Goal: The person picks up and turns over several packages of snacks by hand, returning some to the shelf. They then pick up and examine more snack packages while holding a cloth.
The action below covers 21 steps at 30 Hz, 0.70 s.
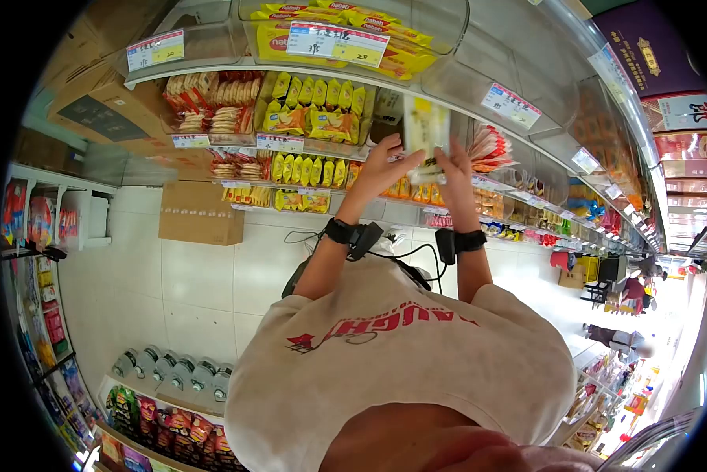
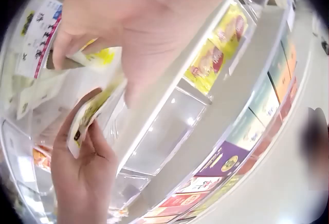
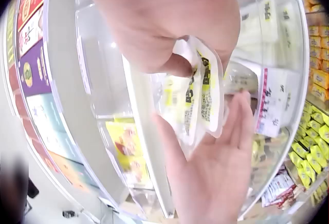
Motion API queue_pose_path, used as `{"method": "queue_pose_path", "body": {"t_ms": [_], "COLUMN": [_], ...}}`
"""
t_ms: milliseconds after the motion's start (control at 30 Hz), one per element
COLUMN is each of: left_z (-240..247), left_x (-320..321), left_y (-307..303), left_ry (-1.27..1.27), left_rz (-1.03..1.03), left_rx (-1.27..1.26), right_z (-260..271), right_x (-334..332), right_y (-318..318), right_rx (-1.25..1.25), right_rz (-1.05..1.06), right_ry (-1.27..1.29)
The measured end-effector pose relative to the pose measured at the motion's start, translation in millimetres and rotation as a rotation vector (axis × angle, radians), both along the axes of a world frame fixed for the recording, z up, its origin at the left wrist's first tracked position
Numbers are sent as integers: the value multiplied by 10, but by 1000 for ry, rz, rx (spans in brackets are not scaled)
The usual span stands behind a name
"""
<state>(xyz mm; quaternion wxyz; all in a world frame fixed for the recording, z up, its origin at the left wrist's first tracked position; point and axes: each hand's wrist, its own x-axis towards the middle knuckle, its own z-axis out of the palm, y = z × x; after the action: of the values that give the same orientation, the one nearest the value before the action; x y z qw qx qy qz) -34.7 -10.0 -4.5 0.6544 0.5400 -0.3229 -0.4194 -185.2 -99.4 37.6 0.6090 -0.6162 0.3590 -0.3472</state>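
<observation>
White-and-yellow packets with dark print stand between the two hands in the head view. The right hand pinches their near end; in the right wrist view this hand has thumb and fingers on two overlapping packets. My left hand is beside them, and in the right wrist view this hand is spread, palm toward the packets, fingers extended; whether it touches them I cannot tell. The left wrist view has the left hand above and the right hand below, gripping a packet.
Clear shelf bins hold yellow snack bags and red-and-white packs. A bin of similar white packets sits behind a price label. A cardboard box lies on the floor; large bottles stand behind the person.
</observation>
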Motion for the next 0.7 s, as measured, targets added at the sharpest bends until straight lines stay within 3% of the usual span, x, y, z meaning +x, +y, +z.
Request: {"method": "queue_pose_path", "body": {"t_ms": [67,133,167,267,367,400,467,500,600,700], "left_z": [115,70,56,153,181,176,134,125,140,113], "left_x": [101,134,153,187,203,212,208,215,206,221], "left_y": [60,78,87,65,38,48,38,13,3,-54], "left_ry": [157,614,841,780,715,691,655,641,590,571], "left_rz": [-134,-183,-205,-191,-183,-181,-162,-146,-103,-81], "left_rx": [-84,-171,-210,-276,-276,-248,-193,-169,-128,-91], "right_z": [-75,-164,-161,-39,-372,-603,-1029,-985,-893,-887], "right_x": [97,157,197,287,219,150,38,82,83,72], "right_y": [147,271,317,246,-235,-504,-964,-1001,-923,-1024], "right_rx": [28,49,-192,-903,-718,-763,-531,-414,-645,-562], "right_rz": [93,152,93,-67,-239,-254,-135,-72,-54,-80], "right_ry": [20,37,89,240,201,390,621,727,840,908]}}
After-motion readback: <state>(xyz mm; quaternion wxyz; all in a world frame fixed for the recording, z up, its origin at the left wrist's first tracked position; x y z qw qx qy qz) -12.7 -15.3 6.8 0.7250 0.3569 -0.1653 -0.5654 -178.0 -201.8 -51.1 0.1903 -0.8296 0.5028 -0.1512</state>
